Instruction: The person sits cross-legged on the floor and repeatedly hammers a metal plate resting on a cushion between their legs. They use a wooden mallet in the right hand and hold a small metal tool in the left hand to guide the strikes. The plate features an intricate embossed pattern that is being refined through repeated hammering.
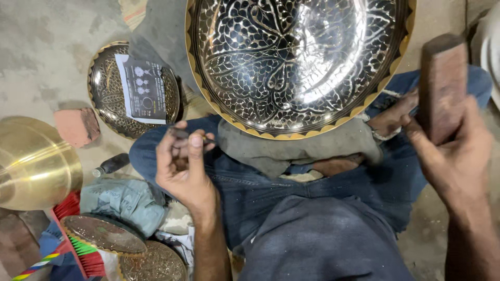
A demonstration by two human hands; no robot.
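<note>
A large engraved metal bowl [297, 62] with a black leaf pattern and a gold scalloped rim rests on my lap over a grey cloth [297, 148]. My left hand [182, 166] is below its lower left rim, pinching a thin dark metal tool [188, 135] between the fingers. My right hand [455, 151] is raised at the right and grips a brown wooden block-shaped mallet [442, 86], held upright beside the bowl.
A smaller engraved plate [107, 99] with a printed paper sheet [141, 88] lies on the floor at left. A brick [77, 126], a plain brass bowl [34, 164], a dark bottle [110, 164], a colourful brush [78, 250] and two engraved discs [104, 235] crowd the lower left.
</note>
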